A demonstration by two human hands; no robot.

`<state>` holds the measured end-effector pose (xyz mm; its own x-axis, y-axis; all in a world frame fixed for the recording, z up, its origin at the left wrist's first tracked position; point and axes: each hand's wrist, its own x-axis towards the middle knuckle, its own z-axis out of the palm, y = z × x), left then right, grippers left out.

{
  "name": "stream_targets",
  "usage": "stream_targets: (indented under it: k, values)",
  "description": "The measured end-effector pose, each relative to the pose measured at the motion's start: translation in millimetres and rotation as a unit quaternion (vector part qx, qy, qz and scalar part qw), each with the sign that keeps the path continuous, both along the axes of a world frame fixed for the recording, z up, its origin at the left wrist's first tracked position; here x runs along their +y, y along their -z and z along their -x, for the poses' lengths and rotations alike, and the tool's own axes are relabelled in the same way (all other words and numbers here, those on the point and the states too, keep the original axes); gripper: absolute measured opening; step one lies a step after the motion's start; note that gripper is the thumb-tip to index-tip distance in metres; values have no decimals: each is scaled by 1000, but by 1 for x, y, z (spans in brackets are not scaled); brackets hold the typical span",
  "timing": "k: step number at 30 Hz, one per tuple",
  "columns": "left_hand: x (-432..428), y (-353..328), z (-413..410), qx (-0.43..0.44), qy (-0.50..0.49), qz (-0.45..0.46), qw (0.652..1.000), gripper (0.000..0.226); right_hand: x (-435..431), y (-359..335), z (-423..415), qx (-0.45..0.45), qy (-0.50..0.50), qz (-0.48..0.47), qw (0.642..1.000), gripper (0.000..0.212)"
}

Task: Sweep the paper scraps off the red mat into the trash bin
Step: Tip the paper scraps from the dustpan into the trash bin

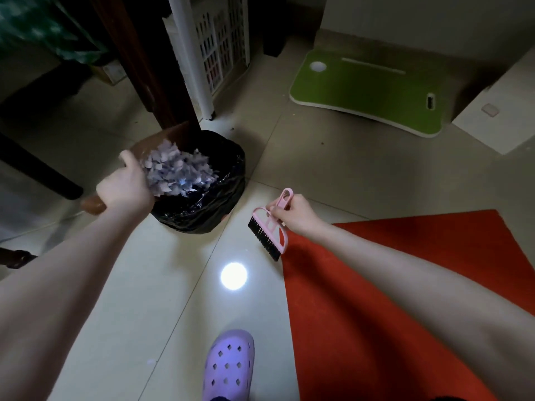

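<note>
1. We see the left hand (127, 186) gripping a brown dustpan (157, 141), tilted over the black-lined trash bin (220, 198), with paper scraps (176, 169) heaped on it.
2. We see the right hand (292, 215) holding a pink brush (267, 233) at the edge of the red mat (376, 314).
3. We note a purple clog (231, 363) on the tiled floor (144, 314) beside the mat.

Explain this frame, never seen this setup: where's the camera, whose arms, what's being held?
No robot here: one wide-angle camera on a person's head looks down at their own bare arms. The left hand grips a brown dustpan, tipped over the black-bagged trash bin, with paper scraps heaped on it. The right hand holds a pink brush near the corner of the red mat. Below is a lilac shoe on the tiled floor; a green tray lies further back.
</note>
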<state>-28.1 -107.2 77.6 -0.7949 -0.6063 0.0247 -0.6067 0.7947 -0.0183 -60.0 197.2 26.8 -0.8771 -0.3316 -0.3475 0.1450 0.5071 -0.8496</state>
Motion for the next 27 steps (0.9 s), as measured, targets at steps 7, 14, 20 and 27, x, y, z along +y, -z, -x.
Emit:
stream_targets:
  k: [7,14,20,27]
  values:
    - [1,-7,10,-88,88,148,981,70,-11,9,5,4,19,-10,1000,26]
    - [10,-15,20,-85,75,119,986,69,-26,-2,12,43,50,-27,997,19]
    - [6,-6,14,-21,-59,-109,992,68,-29,-7,19,84,95,-40,991,24]
    - [-3,10,26,-43,-77,-313,946,25,-35,-8,31,75,161,88,980,18]
